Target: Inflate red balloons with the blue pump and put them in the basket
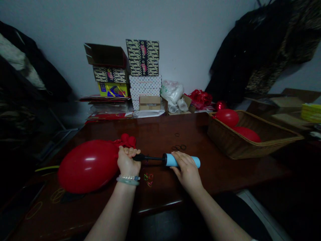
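A large inflated red balloon (89,165) lies to the left above the dark table. My left hand (128,162), with two bracelets at the wrist, is closed around the balloon's neck, where the black nozzle end of a balloon pump meets it. The neck itself is hidden by my fingers. My right hand (187,167) wraps the light blue barrel of the balloon pump (196,162), and a length of black rod shows between the two hands. Just behind my left hand sit several small uninflated red balloons (128,140). Small coloured rubber bands (148,177) lie between my forearms.
On the right, a wicker basket (225,145) holds two red balloons (227,117). Black bands (179,147) lie mid-table (160,129), yellowish bands (57,195) at left. Stacked boxes (143,57) and plastic bags (173,90) line the wall; dark coats (248,50) hang right.
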A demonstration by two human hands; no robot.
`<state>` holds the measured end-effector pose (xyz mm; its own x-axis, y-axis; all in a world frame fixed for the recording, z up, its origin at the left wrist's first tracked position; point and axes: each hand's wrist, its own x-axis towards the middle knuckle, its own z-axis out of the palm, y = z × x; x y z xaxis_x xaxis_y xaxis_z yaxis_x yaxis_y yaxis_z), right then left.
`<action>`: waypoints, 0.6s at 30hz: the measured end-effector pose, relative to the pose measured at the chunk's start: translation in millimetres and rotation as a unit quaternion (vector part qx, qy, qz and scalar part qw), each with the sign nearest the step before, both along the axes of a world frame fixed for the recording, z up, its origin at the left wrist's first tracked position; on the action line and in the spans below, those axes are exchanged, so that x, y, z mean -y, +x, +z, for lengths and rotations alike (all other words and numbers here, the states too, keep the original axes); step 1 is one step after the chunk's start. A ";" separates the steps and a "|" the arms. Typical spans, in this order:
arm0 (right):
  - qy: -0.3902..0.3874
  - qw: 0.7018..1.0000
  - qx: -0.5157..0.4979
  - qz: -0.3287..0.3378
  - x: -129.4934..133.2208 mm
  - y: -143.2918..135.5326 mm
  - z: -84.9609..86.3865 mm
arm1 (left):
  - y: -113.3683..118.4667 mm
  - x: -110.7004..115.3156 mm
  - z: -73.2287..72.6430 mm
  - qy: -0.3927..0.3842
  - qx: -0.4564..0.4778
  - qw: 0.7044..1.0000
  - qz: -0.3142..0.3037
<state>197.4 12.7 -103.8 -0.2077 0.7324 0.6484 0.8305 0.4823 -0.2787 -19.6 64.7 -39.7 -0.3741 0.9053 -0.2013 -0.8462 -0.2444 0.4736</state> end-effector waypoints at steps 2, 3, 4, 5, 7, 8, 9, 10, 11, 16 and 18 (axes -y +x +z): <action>0.006 1.000 -0.003 -0.004 2.3 -3.7 0.9 | 4.3 1.1 -1.2 0.001 0.004 1.000 -0.004; 0.009 1.000 -0.004 -0.004 3.3 -6.0 1.5 | 6.6 1.9 -1.9 0.005 0.004 1.000 -0.008; 0.011 1.000 -0.006 -0.002 4.3 -8.7 2.1 | 9.1 2.9 -2.8 0.009 0.004 1.000 -0.013; 0.012 1.000 -0.007 0.001 5.2 -11.7 2.4 | 11.9 4.1 -3.9 0.014 0.003 1.000 -0.018; 0.014 1.000 -0.012 0.008 6.9 -17.8 1.6 | 18.0 6.6 -6.8 0.021 -0.002 0.999 -0.026; 0.013 1.000 -0.014 0.011 7.7 -20.4 0.7 | 21.1 7.9 -8.5 0.022 -0.004 0.999 -0.030; 0.012 1.000 -0.015 0.013 8.4 -22.5 -0.3 | 24.2 9.0 -10.1 0.022 -0.006 0.999 -0.035; 0.009 1.000 -0.015 0.015 8.9 -24.0 -1.3 | 27.0 10.0 -11.5 0.020 -0.007 0.999 -0.039; 0.005 1.000 -0.014 0.016 9.2 -24.7 -2.1 | 29.3 10.8 -12.6 0.017 -0.009 0.999 -0.043; -0.011 1.000 -0.003 0.020 7.8 -21.9 0.3 | 32.2 12.7 -10.0 0.016 -0.019 0.999 -0.043; -0.015 1.000 0.004 0.021 6.5 -20.7 2.9 | 29.5 13.0 -6.0 0.025 -0.027 0.998 -0.041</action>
